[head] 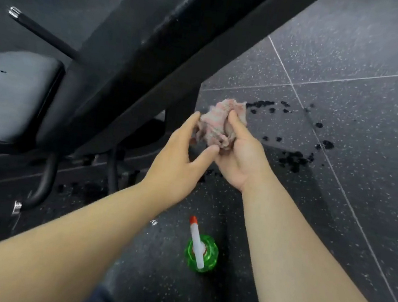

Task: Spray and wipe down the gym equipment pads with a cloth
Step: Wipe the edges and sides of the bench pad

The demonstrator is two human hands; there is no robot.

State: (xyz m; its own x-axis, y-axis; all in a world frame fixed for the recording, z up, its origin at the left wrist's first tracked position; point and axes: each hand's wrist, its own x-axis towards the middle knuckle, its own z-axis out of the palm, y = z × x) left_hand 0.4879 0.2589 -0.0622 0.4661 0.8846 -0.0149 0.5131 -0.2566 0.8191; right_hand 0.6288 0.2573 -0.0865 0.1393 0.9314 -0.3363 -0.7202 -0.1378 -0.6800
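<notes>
A: "One spray bottle (201, 252) stands on the floor (353, 69), lower centre, between the forearms; a careless step could tip it."

B: "Left grip (179, 163) and right grip (240, 156) both clutch the cloth (218, 125) mid-frame. Wet drops (294, 160) beyond could cause a slip; the pad (132, 29), upper centre, isn't wiped yet."

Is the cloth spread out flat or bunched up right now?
Bunched. The cloth is a crumpled wad with no flat edge showing; the right hand grips it, thumb on top, and the left hand pinches its side.
</notes>
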